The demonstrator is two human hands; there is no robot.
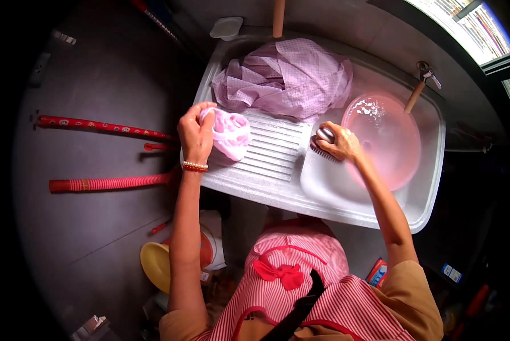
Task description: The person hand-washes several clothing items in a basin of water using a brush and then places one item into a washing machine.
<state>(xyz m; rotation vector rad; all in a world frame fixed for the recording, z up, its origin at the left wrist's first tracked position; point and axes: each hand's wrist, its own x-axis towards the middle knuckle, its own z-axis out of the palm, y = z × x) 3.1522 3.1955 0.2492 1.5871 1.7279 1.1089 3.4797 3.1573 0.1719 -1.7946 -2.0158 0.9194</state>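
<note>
Two long red handles (pixel 107 183) jut out at the left, one patterned with small pale figures, one banded in stripes, with one short red handle (pixel 159 147) between them; below and to their right sits one yellow bowl (pixel 155 266); next comes the person's left hand (pixel 197 135), with two bracelets (pixel 195 166) at the wrist, one pale-beaded, one reddish; its fingers are curled tightly around one small pink cloth (pixel 232 136), which hangs bunched over the left part of the ribbed board (pixel 272 149) of one pale sink (pixel 249 196); whether the cloth touches the ribs I cannot tell. One white dish (pixel 226 28) sits at the back left corner; one heap of checked lilac fabric (pixel 286 79) lies along the rear, beneath one tan tube (pixel 278 18); the right hand (pixel 341 143) grips one dark-bristled brush (pixel 325 135), bristles down, just beside one pink basin (pixel 405 170) of cloudy water; low down, one red-and-blue packet (pixel 376 272) bears lettering too small for me to read; one tap (pixel 426 71), with a second tan tube (pixel 415 96) attached, stands over the basin; at the far right, one blue-and-white label (pixel 452 273) carries fine print, likewise beyond reading.
</note>
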